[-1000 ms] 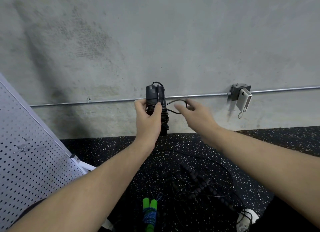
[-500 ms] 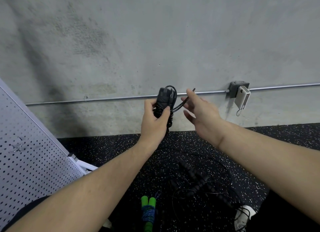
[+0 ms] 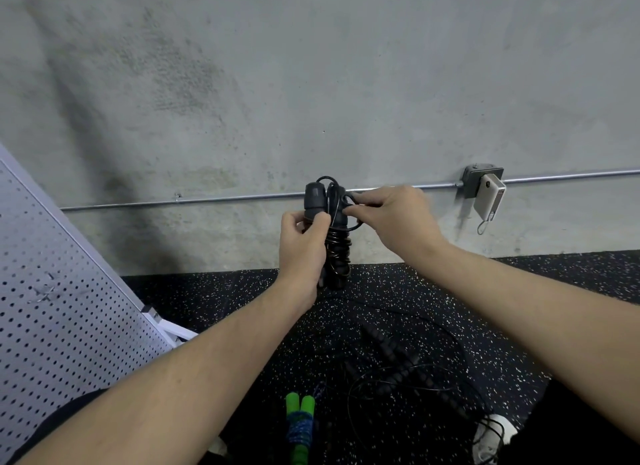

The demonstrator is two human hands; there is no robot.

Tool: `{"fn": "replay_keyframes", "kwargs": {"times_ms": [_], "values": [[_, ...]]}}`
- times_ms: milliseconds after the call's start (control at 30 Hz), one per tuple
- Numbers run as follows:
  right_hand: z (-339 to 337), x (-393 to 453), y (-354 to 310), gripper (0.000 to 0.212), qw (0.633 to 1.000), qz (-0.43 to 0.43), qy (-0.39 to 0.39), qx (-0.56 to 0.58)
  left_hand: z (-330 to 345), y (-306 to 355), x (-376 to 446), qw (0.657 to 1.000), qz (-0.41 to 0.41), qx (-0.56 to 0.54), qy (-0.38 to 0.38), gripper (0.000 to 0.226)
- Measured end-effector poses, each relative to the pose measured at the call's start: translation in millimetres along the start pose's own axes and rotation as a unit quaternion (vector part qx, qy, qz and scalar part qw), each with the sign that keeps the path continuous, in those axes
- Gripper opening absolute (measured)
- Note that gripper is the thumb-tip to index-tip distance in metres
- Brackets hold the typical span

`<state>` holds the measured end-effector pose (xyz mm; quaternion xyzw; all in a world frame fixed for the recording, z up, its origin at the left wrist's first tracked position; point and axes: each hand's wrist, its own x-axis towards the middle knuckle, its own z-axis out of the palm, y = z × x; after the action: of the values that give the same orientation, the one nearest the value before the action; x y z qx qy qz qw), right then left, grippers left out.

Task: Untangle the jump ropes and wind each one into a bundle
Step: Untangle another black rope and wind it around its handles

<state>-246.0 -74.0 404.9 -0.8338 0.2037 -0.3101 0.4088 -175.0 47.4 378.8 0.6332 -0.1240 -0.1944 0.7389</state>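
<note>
Head view: at the centre of the frame, a black jump rope bundle (image 3: 334, 242) is held upright in front of a concrete wall (image 3: 311, 83), raised clear of the speckled floor (image 3: 433, 291) so that the last of its cord can be worked around the two handles. The bundle is gripped low on its handles by the left hand (image 3: 303, 248), fingers curled tight around it, which keeps the coils from slipping. A short loop of cord near the handle tops is pinched by the right hand (image 3: 394, 218), thumb and fingers closed on it; the loop is apparently being tucked or secured, though the exact path of the cord is hard to make out. In the lower centre, a green-handled rope (image 3: 299, 419) lies already wound, and beside it, toward the lower right, a tangle of black rope (image 3: 398, 364) is spread loose on the floor. A perforated white panel (image 3: 52, 308) fills the lower left.
</note>
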Motion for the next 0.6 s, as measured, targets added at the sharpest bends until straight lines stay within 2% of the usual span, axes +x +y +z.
{"fn": "replay_keyframes", "kwargs": {"times_ms": [133,233,400,533,600], "values": [[-7,7,-3,0.012,0.998,0.008,-0.033,-0.05,-2,-3,-1,1.0,0.006,-0.005,-0.019,0.02],[-9,7,-4,0.01,0.997,0.001,-0.048,-0.064,0,-3,-4,0.999,0.023,-0.012,-0.022,0.014],[-10,8,-1,0.013,0.985,-0.055,-0.057,-0.153,-2,-8,1,0.998,0.04,0.027,-0.038,0.017],[-17,11,2,0.019,0.977,-0.105,-0.068,-0.173,-6,-6,7,0.995,0.048,0.048,-0.069,0.024],[-20,12,2,0.019,0.963,-0.157,-0.073,-0.204,-7,-6,10,0.994,0.049,0.051,-0.079,0.023]]}}
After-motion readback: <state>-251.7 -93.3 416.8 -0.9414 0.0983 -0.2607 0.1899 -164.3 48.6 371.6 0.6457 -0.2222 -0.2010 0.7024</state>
